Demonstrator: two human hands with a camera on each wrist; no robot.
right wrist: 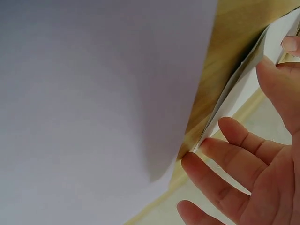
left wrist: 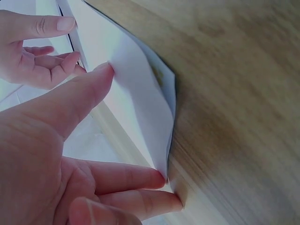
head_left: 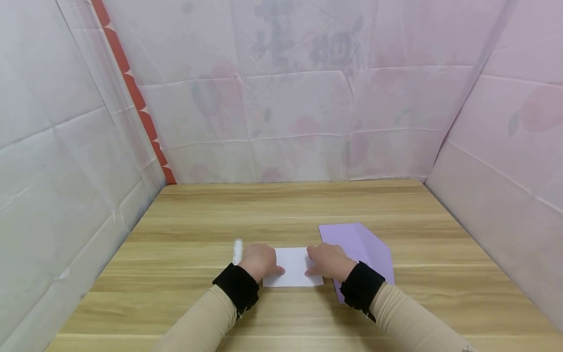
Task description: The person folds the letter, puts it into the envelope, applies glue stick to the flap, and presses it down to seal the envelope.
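Note:
A folded white paper [head_left: 294, 266] lies on the wooden table [head_left: 286, 210] near its front edge, between my two hands. My left hand [head_left: 261, 261] holds its left end: in the left wrist view the thumb [left wrist: 93, 84] lies on a raised flap of the white paper [left wrist: 136, 98] and the fingertips [left wrist: 159, 180] meet its corner. My right hand [head_left: 327, 261] holds the right end, its thumb [right wrist: 281, 84] on the white paper [right wrist: 243, 89] and its fingers [right wrist: 211, 152] at the edge. Both wear black wristbands.
A folded purple paper [head_left: 365, 247] lies just right of my right hand, partly under its wrist; it fills much of the right wrist view [right wrist: 93, 93]. A white marker [head_left: 237, 252] lies left of my left hand. Pale sheeted walls [head_left: 66, 171] enclose the table on three sides.

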